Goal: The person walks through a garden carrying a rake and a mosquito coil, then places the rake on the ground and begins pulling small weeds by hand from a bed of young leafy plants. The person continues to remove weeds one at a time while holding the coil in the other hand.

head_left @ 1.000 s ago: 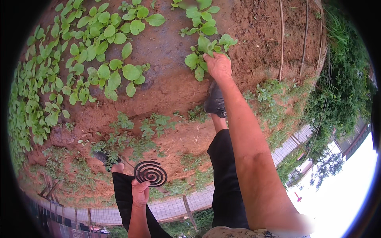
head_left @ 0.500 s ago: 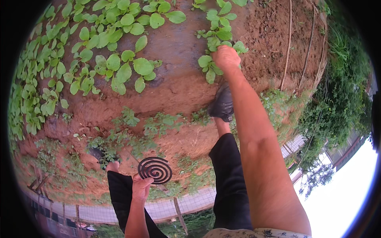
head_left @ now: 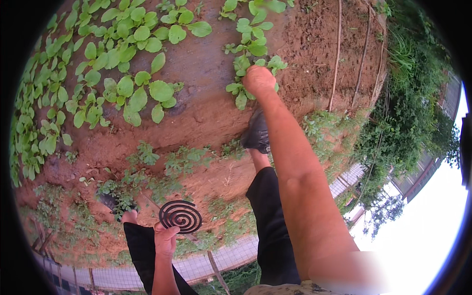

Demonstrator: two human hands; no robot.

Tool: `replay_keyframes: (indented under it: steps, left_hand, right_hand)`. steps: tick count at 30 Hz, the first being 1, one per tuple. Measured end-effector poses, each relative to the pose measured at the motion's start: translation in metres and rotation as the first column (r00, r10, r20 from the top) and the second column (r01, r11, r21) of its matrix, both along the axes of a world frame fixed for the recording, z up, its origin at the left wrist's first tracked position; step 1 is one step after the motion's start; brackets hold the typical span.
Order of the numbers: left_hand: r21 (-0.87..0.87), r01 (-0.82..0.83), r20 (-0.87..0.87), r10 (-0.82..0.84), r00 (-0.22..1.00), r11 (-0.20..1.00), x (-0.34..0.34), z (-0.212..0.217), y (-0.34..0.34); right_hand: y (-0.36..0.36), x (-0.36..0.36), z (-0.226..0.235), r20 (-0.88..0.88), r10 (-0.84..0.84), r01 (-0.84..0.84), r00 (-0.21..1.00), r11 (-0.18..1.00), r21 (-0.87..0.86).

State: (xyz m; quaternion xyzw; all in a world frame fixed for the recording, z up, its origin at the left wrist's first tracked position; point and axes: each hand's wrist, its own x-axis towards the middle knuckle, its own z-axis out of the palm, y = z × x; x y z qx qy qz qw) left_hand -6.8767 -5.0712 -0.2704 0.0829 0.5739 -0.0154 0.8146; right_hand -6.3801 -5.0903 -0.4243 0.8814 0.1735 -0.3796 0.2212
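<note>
Left hand (head_left: 165, 239) pinches black coil (head_left: 180, 220); right hand (head_left: 259, 81) amid leafy plants (head_left: 257, 49)
The right fingers are hidden, their hold unclear; weeds (head_left: 184, 161) partly block the left shoe (head_left: 107, 200).

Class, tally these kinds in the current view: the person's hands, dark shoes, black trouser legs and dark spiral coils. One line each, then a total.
Hands: 2 (left hand, right hand)
Spiral coils: 1 (dark coil)
Shoes: 2 (right shoe; left shoe, partly hidden)
Trouser legs: 2 (left trouser leg, right trouser leg)
Total: 7
</note>
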Motion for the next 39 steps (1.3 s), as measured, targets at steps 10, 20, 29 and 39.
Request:
replay_keyframes:
  steps: [10,20,29,39]
  left_hand:
    - [-0.038,0.014,-0.039,-0.016,0.999,0.999,0.019,0.004,0.011]
    - [0.008,-0.088,-0.006,0.088,0.996,0.996,0.0,-0.002,0.023]
    - [0.14,0.07,0.087,-0.082,0.993,0.988,-0.002,0.001,0.022]
    - [0.208,0.652,0.118,-0.68,0.723,0.729,-0.003,0.006,0.007]
  right_hand:
    - [-0.037,-0.009,0.04,0.174,-0.07,-0.066,0.982,0.742,0.667]
    - [-0.091,-0.105,0.082,-0.287,-0.231,0.369,0.93,0.605,0.706]
    - [-0.083,-0.163,0.084,-0.508,-0.378,0.634,0.774,0.486,0.602]
    - [0.1,-0.258,0.1,-0.559,0.148,0.38,0.816,0.591,0.711]
